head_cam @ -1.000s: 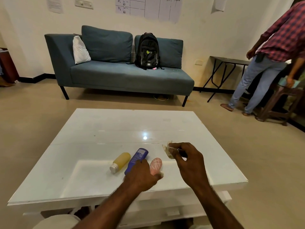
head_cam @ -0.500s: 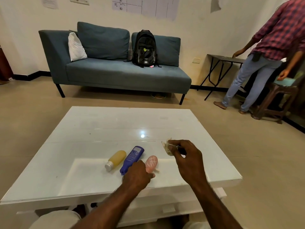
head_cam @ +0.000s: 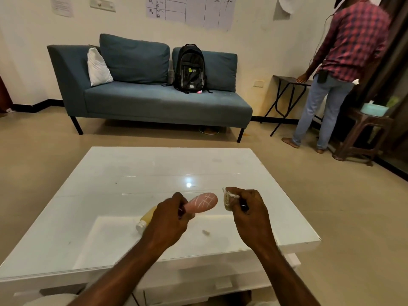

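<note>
My left hand [head_cam: 169,220] grips a pink tube with white crossed lines [head_cam: 202,203] and holds it lifted over the white glossy table [head_cam: 123,186]. Just to its right, my right hand [head_cam: 248,212] pinches a small crumpled beige wad [head_cam: 227,199], also above the table. A yellow bottle with a white cap [head_cam: 144,219] lies on the table, partly hidden behind my left hand. The blue tube seen earlier is hidden by that hand.
A small scrap [head_cam: 206,232] lies on the table between my hands. Beyond the table stands a blue sofa [head_cam: 143,102] with a black backpack [head_cam: 190,68]. A person in a checked shirt [head_cam: 344,62] stands at the right by a folding table [head_cam: 284,80] and a brown stool [head_cam: 364,133].
My left hand has picked the pink tube up off the table and raised it toward my right hand. The person at the right has turned toward the wall.
</note>
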